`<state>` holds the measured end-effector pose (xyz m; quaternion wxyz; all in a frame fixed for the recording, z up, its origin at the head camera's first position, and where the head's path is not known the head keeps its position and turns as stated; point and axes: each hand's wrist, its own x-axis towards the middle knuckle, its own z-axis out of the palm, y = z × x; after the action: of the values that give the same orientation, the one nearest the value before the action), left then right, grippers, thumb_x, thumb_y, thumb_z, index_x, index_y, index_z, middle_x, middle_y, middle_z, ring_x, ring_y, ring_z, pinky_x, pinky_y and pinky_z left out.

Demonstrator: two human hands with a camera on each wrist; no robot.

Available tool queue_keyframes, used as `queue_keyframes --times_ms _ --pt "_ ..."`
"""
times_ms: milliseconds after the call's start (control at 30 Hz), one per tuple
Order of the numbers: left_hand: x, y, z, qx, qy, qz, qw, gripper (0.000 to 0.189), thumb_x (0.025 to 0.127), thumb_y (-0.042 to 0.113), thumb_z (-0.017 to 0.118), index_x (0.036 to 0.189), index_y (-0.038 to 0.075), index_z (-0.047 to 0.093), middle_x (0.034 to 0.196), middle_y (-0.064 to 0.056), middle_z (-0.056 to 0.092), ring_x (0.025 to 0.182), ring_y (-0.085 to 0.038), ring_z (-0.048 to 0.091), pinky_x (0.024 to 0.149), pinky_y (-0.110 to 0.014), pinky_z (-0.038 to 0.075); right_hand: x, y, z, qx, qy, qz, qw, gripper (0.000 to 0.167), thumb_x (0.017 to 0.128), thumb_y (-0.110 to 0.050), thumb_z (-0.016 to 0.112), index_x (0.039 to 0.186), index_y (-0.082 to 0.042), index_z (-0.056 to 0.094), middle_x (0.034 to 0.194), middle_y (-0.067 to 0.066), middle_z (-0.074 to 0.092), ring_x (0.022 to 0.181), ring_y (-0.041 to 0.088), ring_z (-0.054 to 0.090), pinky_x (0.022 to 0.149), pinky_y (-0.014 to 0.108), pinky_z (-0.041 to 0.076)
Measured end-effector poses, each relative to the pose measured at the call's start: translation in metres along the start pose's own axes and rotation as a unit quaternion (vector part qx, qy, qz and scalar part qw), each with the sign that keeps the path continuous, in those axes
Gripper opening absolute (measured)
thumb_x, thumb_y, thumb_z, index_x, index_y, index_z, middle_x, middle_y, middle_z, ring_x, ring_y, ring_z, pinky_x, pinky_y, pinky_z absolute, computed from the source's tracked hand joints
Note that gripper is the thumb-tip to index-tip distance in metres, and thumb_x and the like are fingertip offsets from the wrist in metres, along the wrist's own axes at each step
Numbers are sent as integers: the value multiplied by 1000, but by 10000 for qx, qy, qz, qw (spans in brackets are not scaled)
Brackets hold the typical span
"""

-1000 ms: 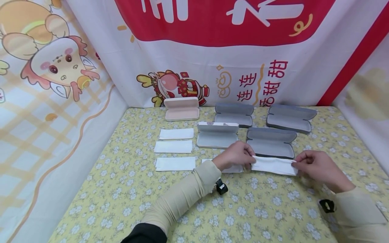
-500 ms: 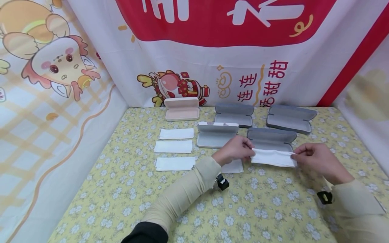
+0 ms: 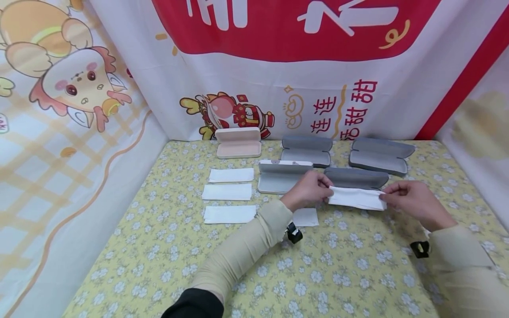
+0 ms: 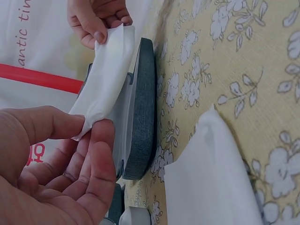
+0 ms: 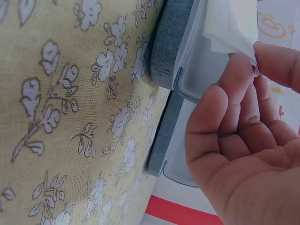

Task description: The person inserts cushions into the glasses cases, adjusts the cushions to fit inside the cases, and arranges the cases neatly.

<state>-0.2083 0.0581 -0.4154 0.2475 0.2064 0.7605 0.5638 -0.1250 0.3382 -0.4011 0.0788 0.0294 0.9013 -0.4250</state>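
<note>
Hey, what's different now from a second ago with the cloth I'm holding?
Both hands, left hand and right hand, have carried the held white cloth forward, away from you; in the head view it now hides most of the front-right grey case's base. Nothing was grabbed or released. The other cloths and cases stayed put.

There are 5 cases (image 3: pixel 355 178), 5 white cloths (image 3: pixel 355 198), 2 hands (image 3: pixel 308 192), 2 sleeves (image 3: pixel 242 247) and 1 tablecloth (image 3: pixel 342 269).
</note>
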Motion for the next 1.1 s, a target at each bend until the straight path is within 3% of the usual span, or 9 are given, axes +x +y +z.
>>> queue_keyframes --times_ms 100,400,633,900,1100 --pt "2 -1 1 111 155 42 9998 6 94 0 68 94 6 68 81 -12 68 85 -42 68 72 -52 56 3 1 -1 60 21 39 10000 36 99 -28 66 112 5 63 89 12 69 77 25 63 65 36 53" --pt "7 -2 3 615 510 120 9967 8 93 4 70 91 11 67 79 -6 68 78 -31 70 62 -28 54 15 5 2 -61 268 118 9996 36 99 -31 66 111 3 64 91 12 68 80 25 63 64 36 53" --pt "10 0 4 1025 654 307 9921 8 94 6 70 90 12 68 77 0 67 70 -22 68 61 -26 53 18 10 4 77 353 116 9993 37 99 -30 66 113 5 64 93 14 68 80 24 64 64 36 55" --pt "14 -5 4 1134 722 279 9905 9 93 6 71 88 13 66 75 1 67 68 -19 67 62 -25 53 21 14 8 119 340 156 9992 37 99 -29 67 114 5 64 96 13 69 82 23 65 66 35 55" --pt "15 -7 6 1428 919 243 9852 10 92 6 72 88 13 66 77 5 65 69 -10 64 63 -23 52 26 14 13 126 402 332 9986 34 97 -25 68 113 4 64 95 13 70 82 23 65 64 36 55"
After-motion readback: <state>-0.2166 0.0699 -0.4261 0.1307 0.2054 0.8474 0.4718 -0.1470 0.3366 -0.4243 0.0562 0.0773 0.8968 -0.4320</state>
